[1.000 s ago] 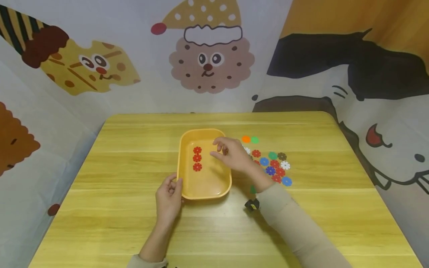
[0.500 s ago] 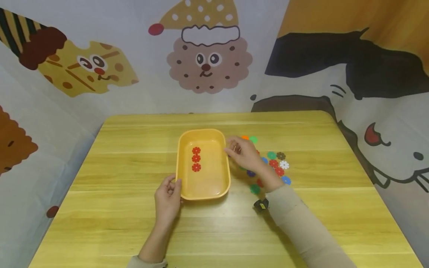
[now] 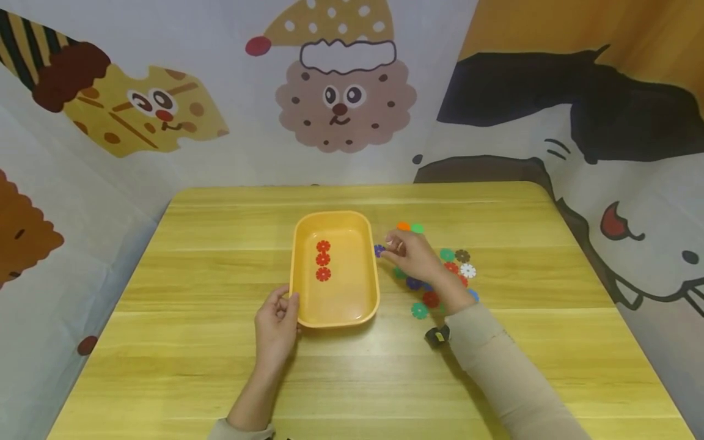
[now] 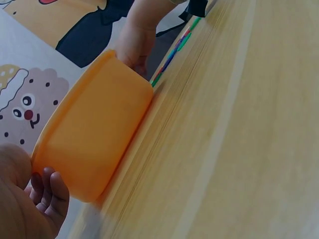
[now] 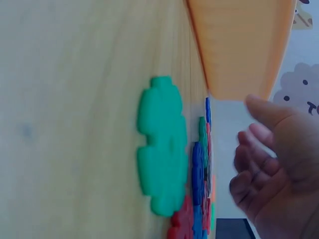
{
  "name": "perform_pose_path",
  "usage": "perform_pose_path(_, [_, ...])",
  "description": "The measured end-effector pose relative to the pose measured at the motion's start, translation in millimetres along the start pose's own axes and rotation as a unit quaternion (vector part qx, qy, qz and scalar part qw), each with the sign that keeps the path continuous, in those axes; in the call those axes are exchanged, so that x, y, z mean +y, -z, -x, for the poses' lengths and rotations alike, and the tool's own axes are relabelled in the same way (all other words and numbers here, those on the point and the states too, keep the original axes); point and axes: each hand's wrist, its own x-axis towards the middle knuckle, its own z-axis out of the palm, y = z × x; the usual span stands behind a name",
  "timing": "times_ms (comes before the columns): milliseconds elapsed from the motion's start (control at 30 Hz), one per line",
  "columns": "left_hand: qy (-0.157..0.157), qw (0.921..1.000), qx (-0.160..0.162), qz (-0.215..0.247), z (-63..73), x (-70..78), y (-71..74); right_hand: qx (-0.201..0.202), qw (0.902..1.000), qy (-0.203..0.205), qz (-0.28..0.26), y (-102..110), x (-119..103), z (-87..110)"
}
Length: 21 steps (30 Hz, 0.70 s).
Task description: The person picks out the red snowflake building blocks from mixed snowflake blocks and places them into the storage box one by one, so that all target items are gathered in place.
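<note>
A yellow-orange plastic tray (image 3: 335,318) stands on the table, with three red snowflake-shaped discs (image 3: 322,260) in a column inside it. At its near left corner my left hand (image 3: 276,327) grips the rim; the left wrist view shows that hand (image 4: 35,199) against the tray's outer wall (image 4: 94,129). My right hand (image 3: 415,253) is just right of the tray, over the loose discs. Its fingers are loosely bent and hold nothing, as the right wrist view of the hand (image 5: 279,164) shows. A blue disc (image 3: 379,250) lies between its fingertips and the tray wall.
Several loose discs in mixed colours lie right of the tray, among them a white one (image 3: 468,271) and an orange one (image 3: 404,226). A green disc (image 5: 162,147) is close to the right wrist camera. Behind the wooden table (image 3: 192,366) hangs a cartoon-printed cloth (image 3: 220,165).
My right hand has moved from above the tray out to the right, over the loose discs. The left hand has stayed at the tray, and the three red discs have not moved.
</note>
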Motion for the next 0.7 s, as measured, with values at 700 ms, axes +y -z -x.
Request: perform_pose_path(700, [-0.004,1.0,0.003,-0.006,-1.1,-3.3,-0.5,-0.095,0.9855,-0.102,0.097,10.8,-0.5,-0.2])
